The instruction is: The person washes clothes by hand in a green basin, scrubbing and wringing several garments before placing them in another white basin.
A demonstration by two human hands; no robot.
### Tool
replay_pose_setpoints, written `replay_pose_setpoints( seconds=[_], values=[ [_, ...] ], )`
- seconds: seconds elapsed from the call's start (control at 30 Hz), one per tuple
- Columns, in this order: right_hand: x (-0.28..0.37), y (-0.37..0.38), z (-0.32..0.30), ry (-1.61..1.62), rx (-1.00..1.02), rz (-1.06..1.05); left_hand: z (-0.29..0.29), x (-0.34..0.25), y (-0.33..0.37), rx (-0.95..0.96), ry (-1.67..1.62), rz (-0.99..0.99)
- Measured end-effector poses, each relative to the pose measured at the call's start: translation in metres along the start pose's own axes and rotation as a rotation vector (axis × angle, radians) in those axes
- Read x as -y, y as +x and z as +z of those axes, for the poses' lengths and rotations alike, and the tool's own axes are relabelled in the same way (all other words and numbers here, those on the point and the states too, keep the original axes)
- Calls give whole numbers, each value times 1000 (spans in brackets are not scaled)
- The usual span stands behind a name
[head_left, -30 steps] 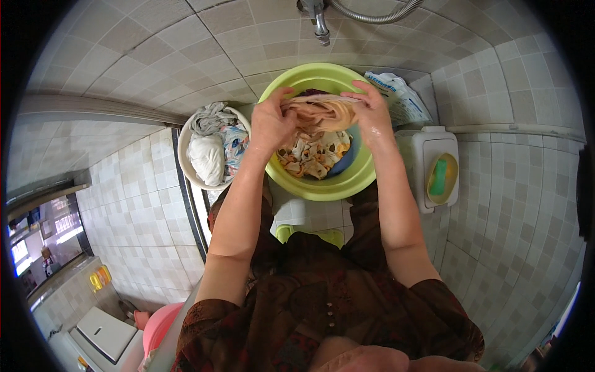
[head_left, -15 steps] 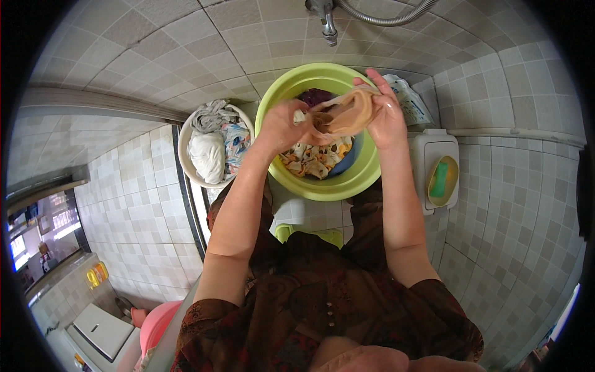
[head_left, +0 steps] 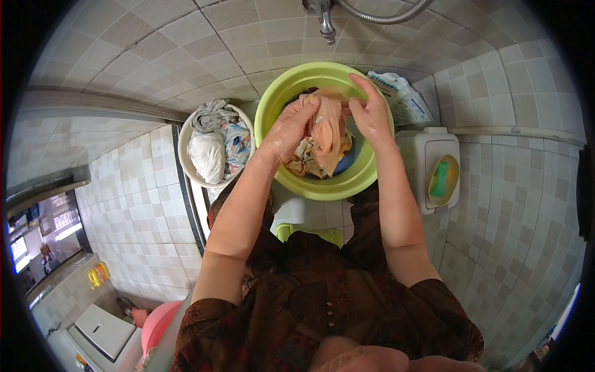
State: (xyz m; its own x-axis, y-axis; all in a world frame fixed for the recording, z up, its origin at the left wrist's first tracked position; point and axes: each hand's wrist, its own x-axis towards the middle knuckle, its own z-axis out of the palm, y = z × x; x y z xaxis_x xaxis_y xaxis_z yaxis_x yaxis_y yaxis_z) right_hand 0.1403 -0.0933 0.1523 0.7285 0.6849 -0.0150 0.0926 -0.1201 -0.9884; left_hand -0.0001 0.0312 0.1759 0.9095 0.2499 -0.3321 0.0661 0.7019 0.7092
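Now the peach cloth (head_left: 330, 129) hangs over the basin (head_left: 325, 194), left hand (head_left: 290, 130) pinching its bunched top, right hand (head_left: 372, 118) at the upper edge, 1 finger raised, its grip impossible to tell! Looks soft, limp, likely light, slippery if wet; gathered folds seem the surest hold.

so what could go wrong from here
The left hand looks wet, so its grip might slip and drop the peach cloth into the basin below it. The bucket of clothes stands close beside the basin, so drips or splashes could land on them.
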Motion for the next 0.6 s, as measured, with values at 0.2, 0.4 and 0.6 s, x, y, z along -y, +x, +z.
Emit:
replay_pose_setpoints(
  seconds=[0.2, 0.4, 0.6],
  values=[
    [10, -4, 0, 114, 112, 411, -9, -6, 0, -21, -118, -32],
    [14, -6, 1, 161, 303, 183, -23, -4, 7, -128, -93, -24],
    [15, -3, -8, 576, 58, 91, -27, -18, 3, -108, 138, -115]
  ],
)
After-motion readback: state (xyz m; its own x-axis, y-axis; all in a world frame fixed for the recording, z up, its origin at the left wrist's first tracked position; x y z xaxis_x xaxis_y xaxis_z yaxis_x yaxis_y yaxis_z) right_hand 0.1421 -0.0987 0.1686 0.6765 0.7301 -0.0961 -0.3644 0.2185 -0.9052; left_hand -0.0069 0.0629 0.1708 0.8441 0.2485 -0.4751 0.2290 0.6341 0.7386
